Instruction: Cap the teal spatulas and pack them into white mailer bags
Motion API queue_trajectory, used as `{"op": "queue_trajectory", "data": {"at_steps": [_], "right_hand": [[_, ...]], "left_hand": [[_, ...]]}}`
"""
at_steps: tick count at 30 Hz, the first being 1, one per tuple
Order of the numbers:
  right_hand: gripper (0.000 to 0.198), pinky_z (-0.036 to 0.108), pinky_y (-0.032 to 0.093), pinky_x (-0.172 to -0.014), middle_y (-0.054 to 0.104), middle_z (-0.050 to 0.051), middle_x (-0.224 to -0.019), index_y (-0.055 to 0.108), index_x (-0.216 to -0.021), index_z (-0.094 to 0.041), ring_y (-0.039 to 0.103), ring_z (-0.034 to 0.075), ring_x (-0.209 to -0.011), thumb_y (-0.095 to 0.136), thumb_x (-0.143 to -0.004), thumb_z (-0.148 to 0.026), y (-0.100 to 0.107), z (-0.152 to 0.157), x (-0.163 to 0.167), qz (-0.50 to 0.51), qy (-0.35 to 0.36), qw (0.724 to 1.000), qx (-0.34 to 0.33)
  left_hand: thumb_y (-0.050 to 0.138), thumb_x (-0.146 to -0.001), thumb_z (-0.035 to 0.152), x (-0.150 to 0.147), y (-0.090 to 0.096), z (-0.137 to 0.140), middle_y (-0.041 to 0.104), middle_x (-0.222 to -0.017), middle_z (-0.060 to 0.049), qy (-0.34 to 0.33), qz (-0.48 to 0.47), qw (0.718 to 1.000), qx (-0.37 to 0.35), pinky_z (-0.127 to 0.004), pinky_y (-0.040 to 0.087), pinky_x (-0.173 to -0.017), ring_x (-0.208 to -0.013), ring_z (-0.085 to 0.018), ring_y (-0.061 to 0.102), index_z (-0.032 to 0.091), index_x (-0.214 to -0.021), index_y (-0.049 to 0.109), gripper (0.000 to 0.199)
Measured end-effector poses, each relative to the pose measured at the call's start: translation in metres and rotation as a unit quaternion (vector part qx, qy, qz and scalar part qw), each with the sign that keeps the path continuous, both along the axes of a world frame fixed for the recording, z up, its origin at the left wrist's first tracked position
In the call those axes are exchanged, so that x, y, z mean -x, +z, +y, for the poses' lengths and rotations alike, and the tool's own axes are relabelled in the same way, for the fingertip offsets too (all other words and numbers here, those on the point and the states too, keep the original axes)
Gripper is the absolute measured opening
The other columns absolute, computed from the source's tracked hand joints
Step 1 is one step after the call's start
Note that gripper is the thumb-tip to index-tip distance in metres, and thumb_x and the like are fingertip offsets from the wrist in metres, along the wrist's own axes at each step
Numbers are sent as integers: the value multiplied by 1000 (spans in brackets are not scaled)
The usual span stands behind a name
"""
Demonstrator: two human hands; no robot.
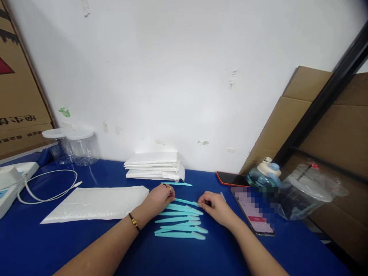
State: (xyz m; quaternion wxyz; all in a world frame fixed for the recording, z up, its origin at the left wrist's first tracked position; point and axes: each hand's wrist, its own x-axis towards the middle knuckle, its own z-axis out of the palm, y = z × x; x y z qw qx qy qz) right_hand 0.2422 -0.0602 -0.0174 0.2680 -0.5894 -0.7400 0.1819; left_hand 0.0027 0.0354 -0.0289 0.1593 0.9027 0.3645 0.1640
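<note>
Between my two hands lies a thin turquoise eyebrow razor, its left end in the closed fingers of my left hand. At its right end, the thumb and fingers of my right hand are pinched together. Nearer to me, several more turquoise razors rest in a rough row on the blue table, some overlapping. One further razor sits just beyond my left hand, partly hidden by it. A small translucent piece shows behind my right hand; its kind is unclear.
A white padded mailer lies left, with a stack of mailers at the wall. A white cable and clear lidded jars stand farther left. Right are two phones, a glass teapot-like vessel and a bagged tub.
</note>
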Motion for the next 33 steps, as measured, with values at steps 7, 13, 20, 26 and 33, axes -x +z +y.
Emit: {"op": "queue_trajectory", "data": {"at_steps": [7, 13, 20, 26, 33], "right_hand": [[17, 25, 44, -68, 67, 2, -80, 68, -76, -22, 60, 16, -74, 52, -83, -25, 3, 1, -12, 11, -13, 1000, -25], [21, 31, 43, -63, 70, 6, -76, 68, -77, -20, 61, 21, -68, 51, -80, -32, 6, -4, -73, -63, -250, 964, -68], [15, 26, 39, -55, 67, 5, -65, 64, -64, -18, 59, 19, -61, 56, -73, -28, -8, 3, -68, -80, -246, 966, 0], [13, 23, 41, -56, 66, 1, -68, 67, -71, -18, 57, 15, -62, 57, -74, -26, -10, 7, -31, 48, -115, 992, 17], [17, 23, 42, -61, 69, 1, -75, 70, -78, -19, 59, 16, -67, 56, -79, -29, -12, 10, -11, 70, -60, 996, 16]], "left_hand": [[55, -81, 28, 3, 9, -4, 64, -90, -1, -22, -2, 1000, -19, -28, 41, -78, -89, -18, 54, 23, -87, 63, 11], [39, -91, 42, 6, 3, -2, 45, -136, -4, -21, 23, 997, -70, -41, 30, -99, -125, -25, 33, 27, -128, 47, 41], [39, -91, 37, 5, 10, -4, 59, -120, -2, -26, 32, 997, -60, -37, 34, -90, -111, -22, 45, 28, -114, 58, 32], [49, -76, 15, -1, 5, 1, 65, -84, 0, 28, -49, 998, 33, -26, 40, -72, -82, -16, 55, 22, -83, 64, 18], [47, -72, 14, -8, 0, -3, 60, -71, 3, 25, -121, 985, 120, -22, 39, -59, -64, -12, 53, 19, -83, 59, 17]]}}
